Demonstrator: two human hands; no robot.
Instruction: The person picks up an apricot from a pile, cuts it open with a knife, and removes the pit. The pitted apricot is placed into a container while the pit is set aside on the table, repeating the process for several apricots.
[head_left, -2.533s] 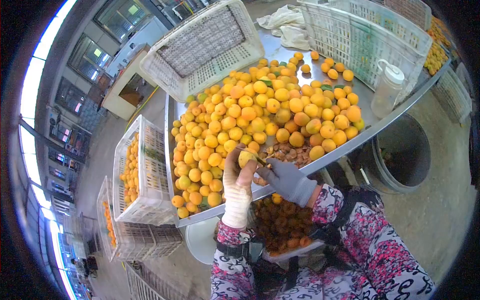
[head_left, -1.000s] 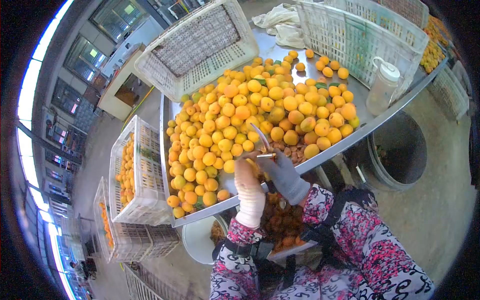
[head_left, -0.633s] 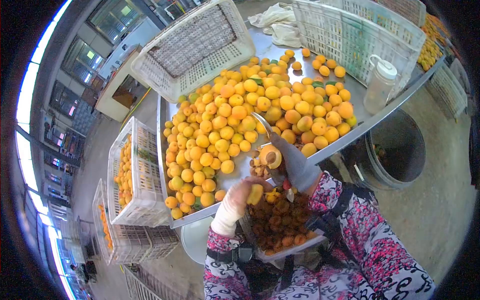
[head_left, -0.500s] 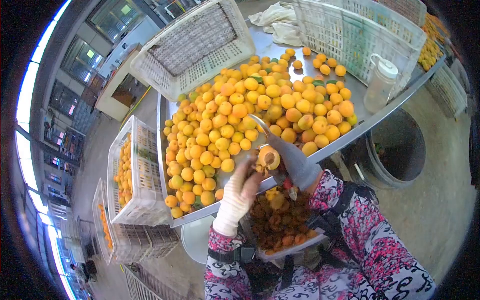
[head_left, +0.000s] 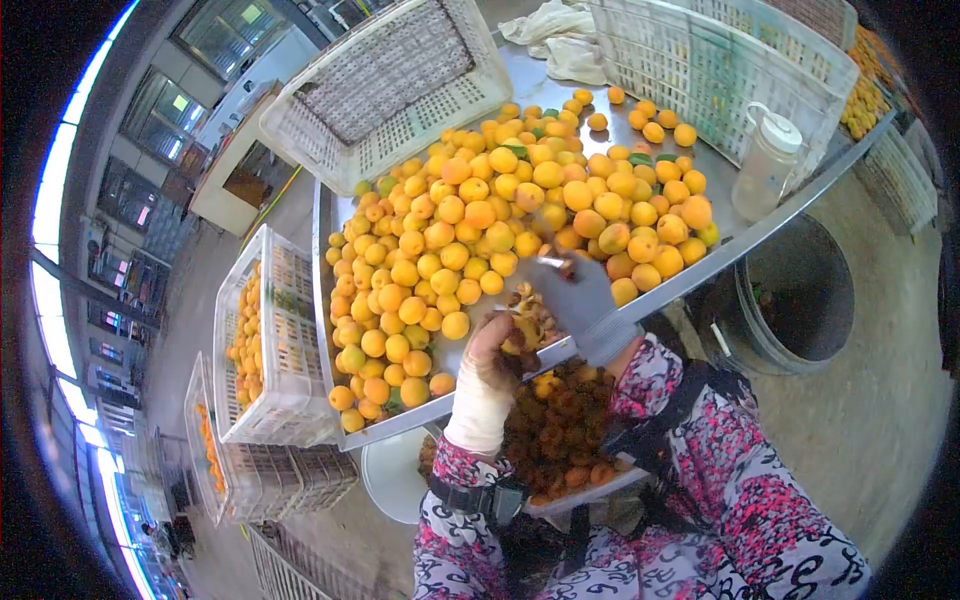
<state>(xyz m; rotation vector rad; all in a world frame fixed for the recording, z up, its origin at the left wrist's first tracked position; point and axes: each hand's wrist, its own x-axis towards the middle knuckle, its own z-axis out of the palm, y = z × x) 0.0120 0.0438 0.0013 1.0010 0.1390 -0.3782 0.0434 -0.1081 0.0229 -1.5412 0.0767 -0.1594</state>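
Observation:
Apricots [head_left: 440,240] lie in a large heap on the metal table. My left hand [head_left: 485,375], in a pale wrap with dark-stained fingers, is closed at the table's front edge around an apricot [head_left: 516,340], mostly hidden by the fingers. Beside it sits a small pile of apricot pits [head_left: 540,312]. My right hand [head_left: 582,305] wears a grey glove and grips a curved metal pitting tool [head_left: 556,264], blurred and partly covered by the glove. Below the edge, a tub [head_left: 590,492] holds dark brownish-orange apricot pieces.
A tilted white crate [head_left: 390,130] stands behind the heap, with another crate [head_left: 700,80] at the back right. A plastic bottle [head_left: 765,170] is near the right edge. A dark bin [head_left: 845,300], white bucket [head_left: 385,480] and filled crates [head_left: 280,370] surround the table.
My right hand has turned, and the tool's hooked tip no longer points up and left. My left hand's apricot, with its cavity showing before, is now mostly covered. The pit pile is more visible.

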